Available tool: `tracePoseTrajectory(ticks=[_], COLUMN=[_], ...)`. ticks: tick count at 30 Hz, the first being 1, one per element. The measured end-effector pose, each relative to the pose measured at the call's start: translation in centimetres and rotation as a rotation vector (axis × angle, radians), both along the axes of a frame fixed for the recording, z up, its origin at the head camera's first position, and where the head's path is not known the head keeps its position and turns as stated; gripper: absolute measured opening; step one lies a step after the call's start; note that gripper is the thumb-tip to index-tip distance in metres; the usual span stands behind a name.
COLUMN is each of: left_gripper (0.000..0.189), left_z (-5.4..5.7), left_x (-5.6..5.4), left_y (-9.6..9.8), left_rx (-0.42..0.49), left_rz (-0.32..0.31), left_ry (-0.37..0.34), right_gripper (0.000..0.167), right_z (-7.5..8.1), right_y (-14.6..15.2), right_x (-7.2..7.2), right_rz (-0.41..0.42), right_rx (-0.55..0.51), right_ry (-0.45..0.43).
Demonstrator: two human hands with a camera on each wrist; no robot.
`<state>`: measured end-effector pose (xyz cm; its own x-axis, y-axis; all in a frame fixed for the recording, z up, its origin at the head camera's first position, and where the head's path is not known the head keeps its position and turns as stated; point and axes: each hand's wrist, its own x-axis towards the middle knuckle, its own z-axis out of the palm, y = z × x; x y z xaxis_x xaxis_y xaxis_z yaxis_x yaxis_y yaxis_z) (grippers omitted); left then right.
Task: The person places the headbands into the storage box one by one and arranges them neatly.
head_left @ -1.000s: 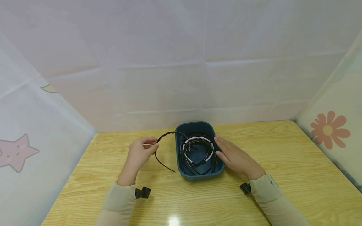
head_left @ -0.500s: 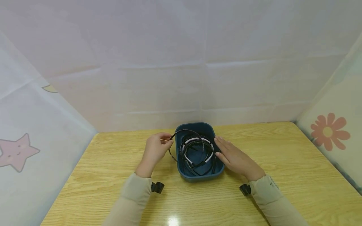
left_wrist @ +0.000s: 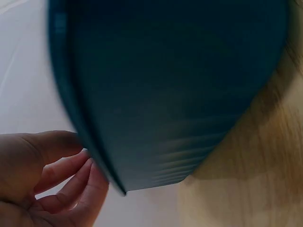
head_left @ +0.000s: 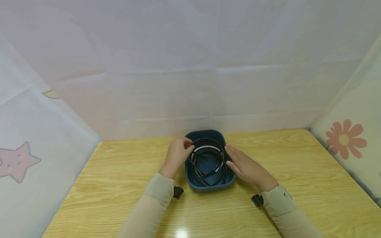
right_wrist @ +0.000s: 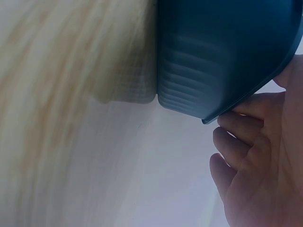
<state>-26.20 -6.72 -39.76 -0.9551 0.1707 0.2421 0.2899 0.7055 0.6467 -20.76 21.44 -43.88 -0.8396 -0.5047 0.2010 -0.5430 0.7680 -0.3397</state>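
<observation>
A dark blue plastic box (head_left: 209,189) stands on the table, holding several thin black headbands and a white-and-black headband (head_left: 207,148). At its left rim, my left hand (head_left: 177,153) pinches a black headband (head_left: 208,138), which now lies level over the others inside. In the left wrist view the box wall (left_wrist: 165,94) hides the fingertips and the headband. My right hand (head_left: 245,167) rests its extended fingers along the right rim. The right wrist view shows those fingers (right_wrist: 239,125) against the rim from outside, holding no headband.
The wooden table (head_left: 119,175) reaches out on both sides of the box. A pale cloth wall (head_left: 166,92) rises close behind it. Printed cloth panels with a star (head_left: 19,162) and a flower (head_left: 345,138) stand left and right.
My left hand has moved right, carrying the black headband from beside the box to over and into it. The right hand has stayed at the right rim.
</observation>
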Motion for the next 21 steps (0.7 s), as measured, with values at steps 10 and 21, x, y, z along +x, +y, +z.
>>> tracePoseTrajectory(ticks=[10,21], left_gripper=[0.016,0.030], left_z=[-0.9,-2.1], left_x=[-0.5,-0.3], left_y=[0.2,-5.4], left_rx=[-0.005,-0.130], left_rz=[-0.042,0.012], left_ry=[0.049,0.163], right_gripper=[0.062,0.059], right_z=[-0.2,-1.5], right_y=[0.4,2.4], right_x=[0.1,-0.5], right_rz=[-0.016,-0.055], right_rx=[0.012,-0.200], right_ry=[-0.019,-0.115])
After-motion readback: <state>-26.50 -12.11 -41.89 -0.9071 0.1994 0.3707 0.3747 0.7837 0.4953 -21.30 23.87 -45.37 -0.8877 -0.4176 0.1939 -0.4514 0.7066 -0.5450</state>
